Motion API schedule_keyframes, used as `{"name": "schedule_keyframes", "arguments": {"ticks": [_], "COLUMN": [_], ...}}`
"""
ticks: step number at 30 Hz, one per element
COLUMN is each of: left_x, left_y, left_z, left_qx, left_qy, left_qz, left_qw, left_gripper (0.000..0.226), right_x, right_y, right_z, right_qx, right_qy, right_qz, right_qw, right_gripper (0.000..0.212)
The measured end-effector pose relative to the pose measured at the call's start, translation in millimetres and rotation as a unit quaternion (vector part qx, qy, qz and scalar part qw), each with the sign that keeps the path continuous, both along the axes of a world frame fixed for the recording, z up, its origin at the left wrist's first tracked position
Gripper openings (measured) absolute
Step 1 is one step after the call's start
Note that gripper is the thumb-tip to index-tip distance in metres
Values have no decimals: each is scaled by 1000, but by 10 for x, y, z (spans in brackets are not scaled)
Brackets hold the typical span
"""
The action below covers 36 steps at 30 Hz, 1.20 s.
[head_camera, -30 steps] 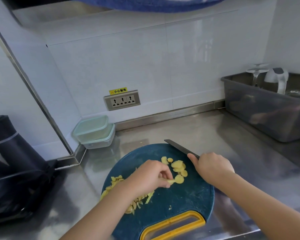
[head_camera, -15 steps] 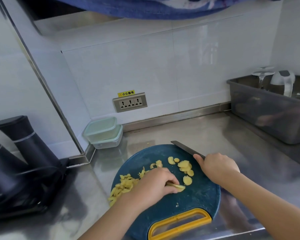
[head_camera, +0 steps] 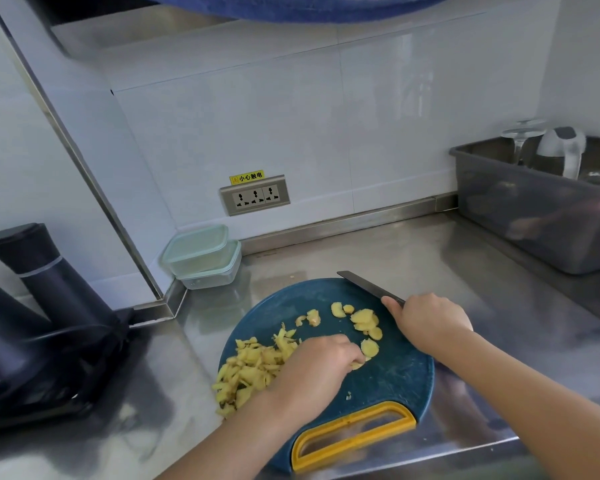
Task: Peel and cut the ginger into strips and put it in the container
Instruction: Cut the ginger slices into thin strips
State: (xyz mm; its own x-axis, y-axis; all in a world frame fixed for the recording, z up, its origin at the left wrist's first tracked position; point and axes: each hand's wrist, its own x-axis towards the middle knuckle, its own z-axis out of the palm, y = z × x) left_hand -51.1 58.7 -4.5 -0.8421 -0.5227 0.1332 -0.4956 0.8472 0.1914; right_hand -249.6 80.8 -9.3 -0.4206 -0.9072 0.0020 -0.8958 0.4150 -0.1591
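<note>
Strips of pale yellow ginger (head_camera: 253, 368) heaped on the round blue cutting board (head_camera: 395, 375); round slices (head_camera: 364, 318) wait uncut. My left hand (head_camera: 321, 365) pinches one, right hand (head_camera: 430, 322) grips the black knife (head_camera: 368, 287).

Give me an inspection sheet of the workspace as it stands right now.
Surface: steel counter, reflective; round blue cutting board near its front edge.
Job's things: ginger strips piled on the board's left; ginger slices uncut towards its right; two stacked containers in the back corner, off the board.
Clutter: grey bin holding a kettle at right; dark appliance at left.
Hands: left hand curls over a ginger piece mid-board; right hand grips the knife, blade pointing away over the board's far edge.
Cables: nothing seen.
Surroundings: tiled wall; wall socket, nothing plugged in.
</note>
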Motion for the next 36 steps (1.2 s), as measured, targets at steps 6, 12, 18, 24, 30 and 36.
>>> {"name": "schedule_keyframes", "arguments": {"ticks": [6,12,18,24,30,36], "left_x": [13,-284,-488,-496,-208,-117], "left_y": [-77,-672,-884,-844,-382,-121], "left_z": [230,346,295,436,463,267], "left_qx": [73,127,203,249,357,356], "left_qy": [43,9,-43,6,83,132], "left_qz": [12,129,201,265,248,267], "left_qw": [996,983,957,932,897,886], "left_gripper": [25,33,35,16,8,16], "right_x": [3,23,8,-8,-3,15], "right_y": [14,17,11,8,22,41], "right_z": [20,28,6,16,22,24], "right_qx": [5,11,2,8,2,1], "right_qy": [-3,3,-1,-10,-15,-10], "right_qz": [-4,-7,-4,-4,0,0], "right_qw": [1000,1000,1000,1000,1000,1000], "right_gripper": [64,62,62,63,61,62]}}
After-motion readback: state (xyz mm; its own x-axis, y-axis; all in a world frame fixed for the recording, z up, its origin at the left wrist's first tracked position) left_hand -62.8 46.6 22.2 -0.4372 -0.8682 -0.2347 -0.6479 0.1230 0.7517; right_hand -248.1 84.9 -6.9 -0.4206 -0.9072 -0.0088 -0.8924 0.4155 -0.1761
